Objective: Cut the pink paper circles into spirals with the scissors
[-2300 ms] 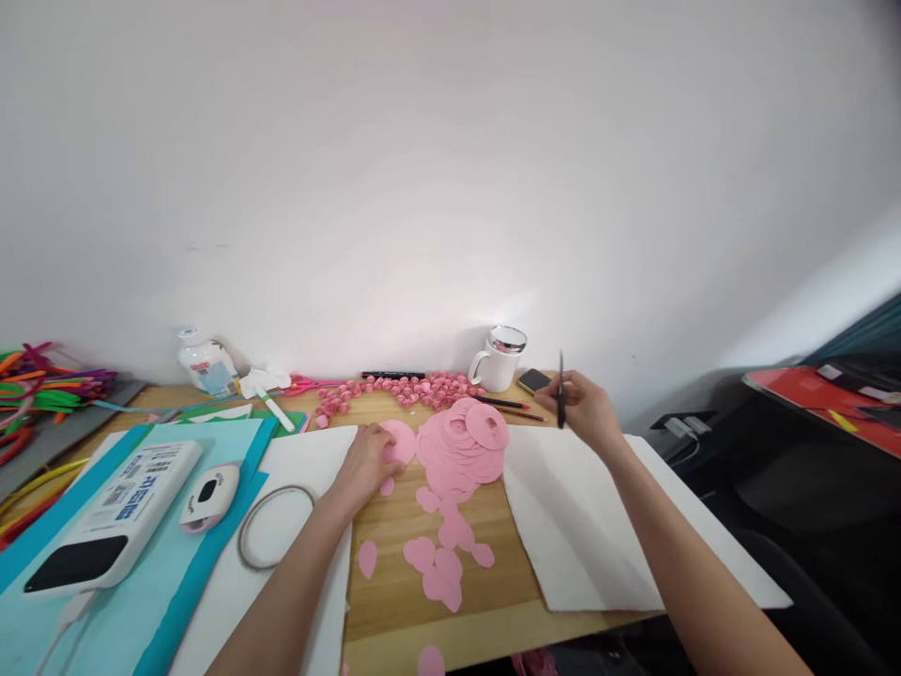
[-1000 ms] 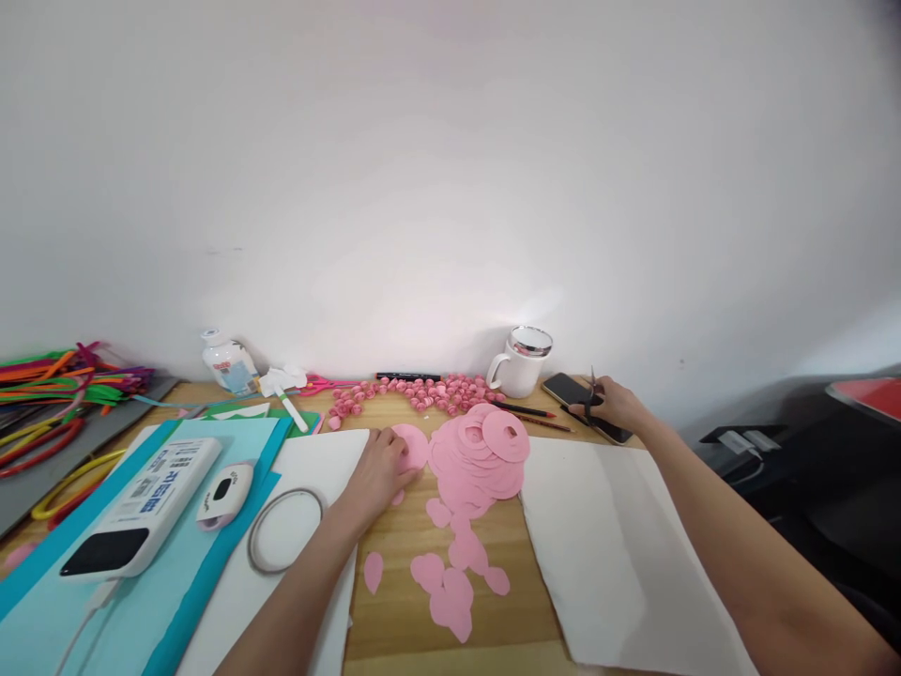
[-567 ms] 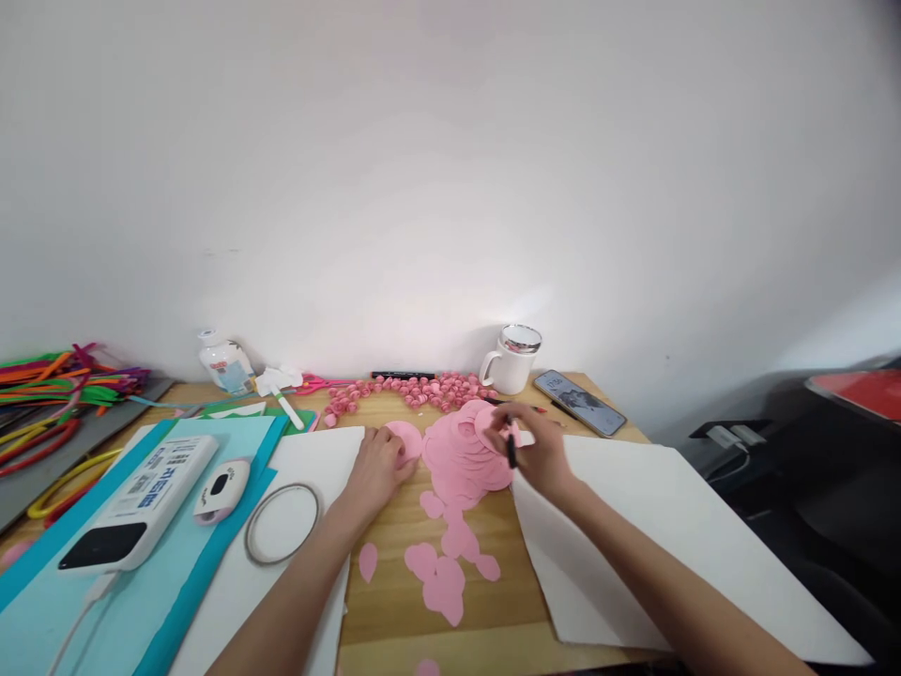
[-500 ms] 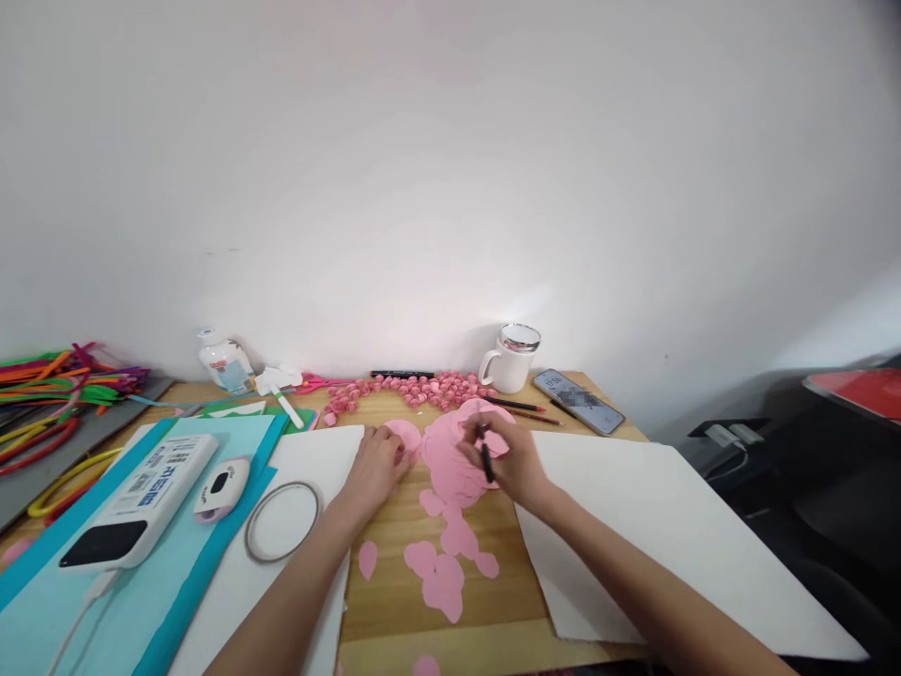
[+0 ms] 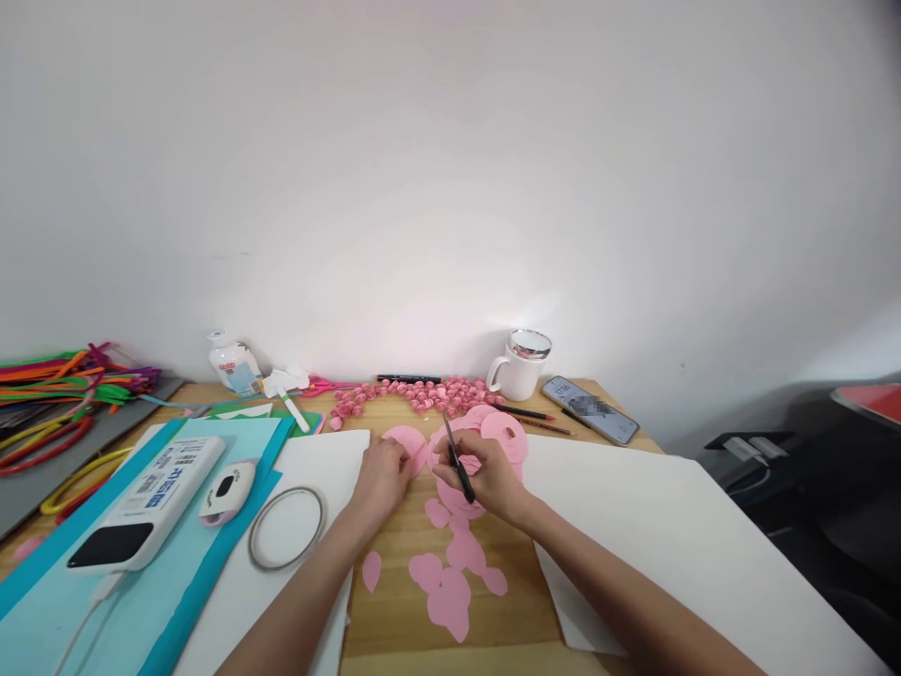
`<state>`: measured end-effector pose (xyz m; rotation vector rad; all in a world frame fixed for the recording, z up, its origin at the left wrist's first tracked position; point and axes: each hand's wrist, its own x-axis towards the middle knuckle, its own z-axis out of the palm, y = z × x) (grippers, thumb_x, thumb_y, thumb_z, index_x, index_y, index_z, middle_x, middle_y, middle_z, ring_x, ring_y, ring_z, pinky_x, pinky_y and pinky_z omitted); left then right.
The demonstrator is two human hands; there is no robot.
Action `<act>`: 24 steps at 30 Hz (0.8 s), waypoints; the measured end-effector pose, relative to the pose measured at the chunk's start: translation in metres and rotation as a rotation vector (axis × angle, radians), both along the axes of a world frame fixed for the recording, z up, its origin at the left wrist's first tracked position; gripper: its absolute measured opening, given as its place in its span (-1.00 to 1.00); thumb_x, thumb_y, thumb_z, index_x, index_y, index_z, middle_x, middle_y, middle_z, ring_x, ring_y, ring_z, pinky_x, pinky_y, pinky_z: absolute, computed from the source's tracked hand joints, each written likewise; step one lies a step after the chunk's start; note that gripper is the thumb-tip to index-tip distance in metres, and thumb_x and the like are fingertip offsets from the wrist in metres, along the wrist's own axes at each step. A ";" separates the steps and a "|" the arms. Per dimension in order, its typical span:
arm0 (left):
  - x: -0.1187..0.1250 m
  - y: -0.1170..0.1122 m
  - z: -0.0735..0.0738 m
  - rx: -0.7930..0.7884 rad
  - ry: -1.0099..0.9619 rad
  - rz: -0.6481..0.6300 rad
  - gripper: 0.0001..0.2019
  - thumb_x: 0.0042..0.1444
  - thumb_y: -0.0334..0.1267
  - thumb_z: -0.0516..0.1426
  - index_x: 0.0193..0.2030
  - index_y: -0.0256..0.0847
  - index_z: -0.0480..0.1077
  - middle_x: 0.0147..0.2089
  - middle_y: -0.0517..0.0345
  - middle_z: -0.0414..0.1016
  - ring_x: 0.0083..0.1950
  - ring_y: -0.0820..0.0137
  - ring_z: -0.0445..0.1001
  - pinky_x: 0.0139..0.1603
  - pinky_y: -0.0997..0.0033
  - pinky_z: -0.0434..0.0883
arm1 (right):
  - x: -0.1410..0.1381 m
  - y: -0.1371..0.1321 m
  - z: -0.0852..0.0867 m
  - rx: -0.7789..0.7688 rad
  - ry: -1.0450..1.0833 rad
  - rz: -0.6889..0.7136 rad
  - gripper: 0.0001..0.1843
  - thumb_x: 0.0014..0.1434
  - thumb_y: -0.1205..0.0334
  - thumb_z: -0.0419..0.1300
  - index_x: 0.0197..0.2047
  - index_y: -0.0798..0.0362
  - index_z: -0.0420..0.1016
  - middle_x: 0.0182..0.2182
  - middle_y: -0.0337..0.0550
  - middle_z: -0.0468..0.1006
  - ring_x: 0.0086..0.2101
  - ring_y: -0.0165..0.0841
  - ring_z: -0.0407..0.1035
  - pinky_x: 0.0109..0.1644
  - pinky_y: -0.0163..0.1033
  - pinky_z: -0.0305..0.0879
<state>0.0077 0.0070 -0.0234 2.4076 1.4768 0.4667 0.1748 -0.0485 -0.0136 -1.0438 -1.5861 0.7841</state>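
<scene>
My left hand [image 5: 384,474] is at the table's middle, its fingers curled together on the near edge of a pink paper circle [image 5: 408,443]. Just right of it, my right hand [image 5: 485,469] grips a slim black pen [image 5: 462,472], tilted with its upper end leaning left. Under and behind that hand lies a pile of pink paper circles [image 5: 517,441], partly covered by it. The topmost one at the right bears a small dark spot. Loose pink paper petals [image 5: 450,601] are scattered nearer to me on the wood.
Many small pink paper rolls [image 5: 422,394] lie along the wall. Behind the pile stand a white mug [image 5: 525,366] and a phone [image 5: 591,408]. White sheets [image 5: 633,526] flank the work area. A tape ring [image 5: 287,528], power bank [image 5: 147,507] and white bottle [image 5: 235,363] are left.
My right hand has moved left with the pen, closer to my left hand, uncovering the right side of the pile. My left hand stays at its circle. The view has shifted slightly.
</scene>
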 end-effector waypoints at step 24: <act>0.002 -0.001 0.017 -0.100 -1.144 0.283 -0.76 -0.21 -0.22 0.26 -0.37 -0.24 0.41 -0.49 0.20 0.49 -0.43 0.42 0.45 -0.37 0.45 0.40 | -0.004 0.013 -0.018 -0.338 0.535 -0.109 -0.47 -0.21 0.06 0.42 -0.18 0.02 0.35 -0.36 -0.12 0.58 -0.36 -0.24 0.46 -0.36 -0.22 0.28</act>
